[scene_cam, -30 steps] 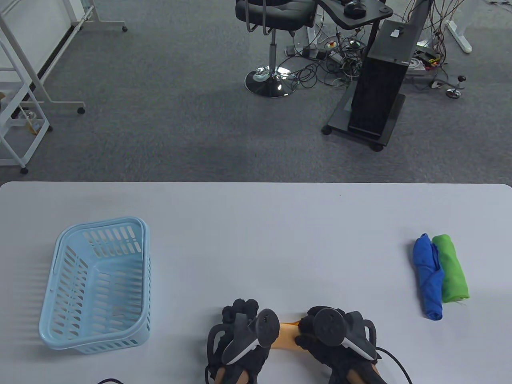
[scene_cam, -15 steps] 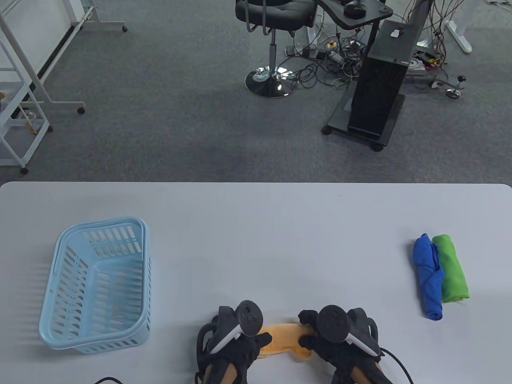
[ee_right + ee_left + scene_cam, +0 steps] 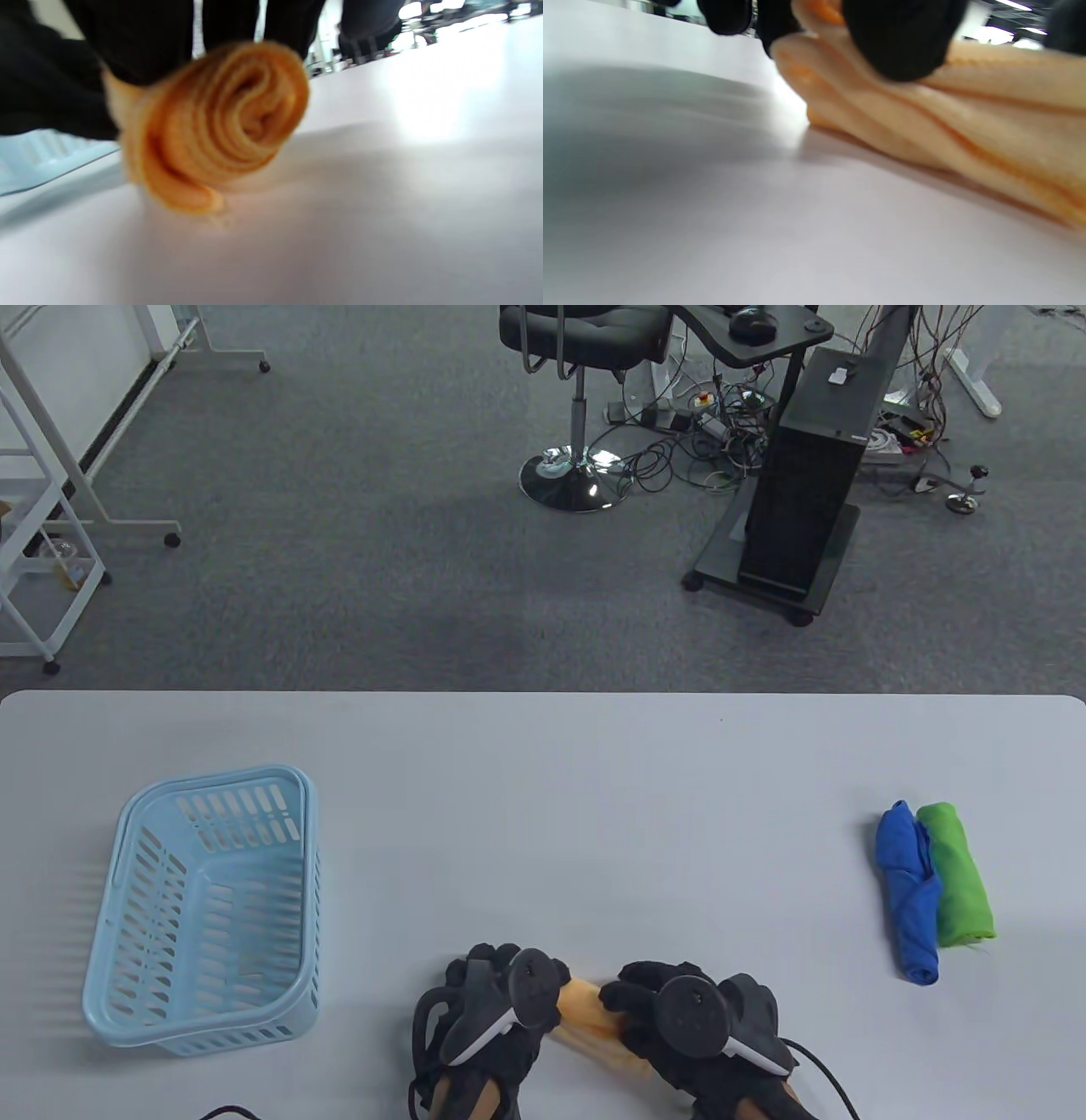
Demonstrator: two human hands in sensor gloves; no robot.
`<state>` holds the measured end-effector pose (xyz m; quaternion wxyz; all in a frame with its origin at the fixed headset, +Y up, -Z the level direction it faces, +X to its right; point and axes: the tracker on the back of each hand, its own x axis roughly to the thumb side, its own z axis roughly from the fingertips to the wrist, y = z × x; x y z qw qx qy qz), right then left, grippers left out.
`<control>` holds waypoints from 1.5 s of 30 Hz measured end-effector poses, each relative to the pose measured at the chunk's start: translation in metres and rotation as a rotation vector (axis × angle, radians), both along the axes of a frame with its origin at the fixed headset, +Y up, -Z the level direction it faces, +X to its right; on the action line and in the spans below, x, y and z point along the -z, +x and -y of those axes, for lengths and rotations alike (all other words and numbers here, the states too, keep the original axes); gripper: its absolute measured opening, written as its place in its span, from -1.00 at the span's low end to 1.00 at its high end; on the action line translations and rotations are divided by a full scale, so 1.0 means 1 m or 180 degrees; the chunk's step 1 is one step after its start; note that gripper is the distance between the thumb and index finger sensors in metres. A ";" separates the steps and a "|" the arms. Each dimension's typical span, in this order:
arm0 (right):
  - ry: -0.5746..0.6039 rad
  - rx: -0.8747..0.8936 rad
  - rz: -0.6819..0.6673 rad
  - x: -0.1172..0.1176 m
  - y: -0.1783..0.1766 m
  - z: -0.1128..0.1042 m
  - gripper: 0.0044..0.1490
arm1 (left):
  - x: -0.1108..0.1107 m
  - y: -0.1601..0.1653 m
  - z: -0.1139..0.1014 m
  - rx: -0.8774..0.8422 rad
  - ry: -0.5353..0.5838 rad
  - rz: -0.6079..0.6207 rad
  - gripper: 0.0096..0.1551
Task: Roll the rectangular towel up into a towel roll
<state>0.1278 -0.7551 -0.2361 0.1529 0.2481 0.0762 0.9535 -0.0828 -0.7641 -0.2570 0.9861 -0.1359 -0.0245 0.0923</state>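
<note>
Presently, findings run from the near table edge outward
Task item: soft orange terry towel [image 3: 585, 1014], rolled into a cylinder, lies on the white table [image 3: 543, 780] at its near edge, between the two hands
Roll condition: right wrist view shows a tight spiral at the end face, with the last flap [image 3: 186, 199] trailing loose on the tabletop beneath
Left hand [image 3: 492, 1027]: fingers curled onto the roll's left end, pressing it down; left wrist view shows a fingertip [image 3: 895, 38] dug into the layers
Right hand [image 3: 687, 1027]: fingers wrapped over the roll's right end, gripping it
Progress: judged nearly complete; what is left appears to be tucking in the flap and evening the ends
Left side: pale blue slotted plastic basket [image 3: 204, 908], well apart from the roll
Right side: rolled blue cloth [image 3: 908, 891] touching a rolled green cloth [image 3: 959, 874], well apart
Obstruction: nothing lies between hands and roll
Beyond table: black office chair [image 3: 585, 330], black cabinet on castors [image 3: 806, 492], tangled floor cables [image 3: 679, 449]
</note>
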 end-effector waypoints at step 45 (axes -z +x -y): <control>-0.0881 -0.2175 0.2760 0.076 0.188 0.009 0.10 | -0.010 -0.047 -0.036 -0.0424 0.0644 0.0067 0.04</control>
